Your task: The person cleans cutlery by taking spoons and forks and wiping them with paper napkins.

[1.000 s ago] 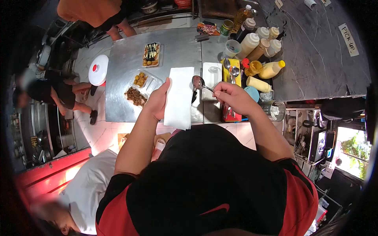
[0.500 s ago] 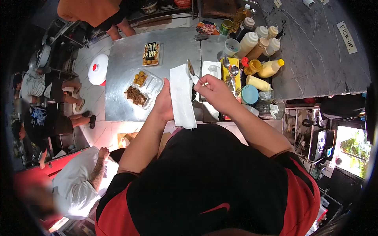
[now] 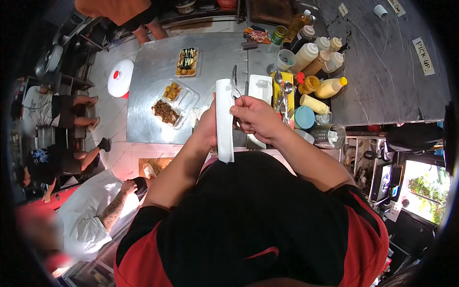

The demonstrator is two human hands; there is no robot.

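My left hand point(image 3: 207, 125) is closed on a long folded white paper napkin point(image 3: 224, 126), held upright over the counter's near edge. Its fingers are partly hidden behind the paper. My right hand point(image 3: 258, 118) pinches the handle of a metal spoon point(image 3: 234, 76), whose head points away from me along the napkin's right edge. Beyond my left hand lies an open clear takeout box point(image 3: 189, 101) with minced brown meat point(image 3: 165, 112) and small round fried balls point(image 3: 172, 91). Farther off is a second box point(image 3: 187, 62) holding sauce-topped food and more balls.
A white stack of napkins point(image 3: 260, 82) lies right of the spoon, beside a yellow tray point(image 3: 288, 80) of cutlery. Several sauce bottles point(image 3: 306, 56) crowd the counter's right side. A lidded white container point(image 3: 120, 79) stands at the left edge. Other people stand at the left and far side.
The napkin has turned narrower and shifted slightly right. My right hand has come closer to it, and the spoon now stands more upright against its edge.
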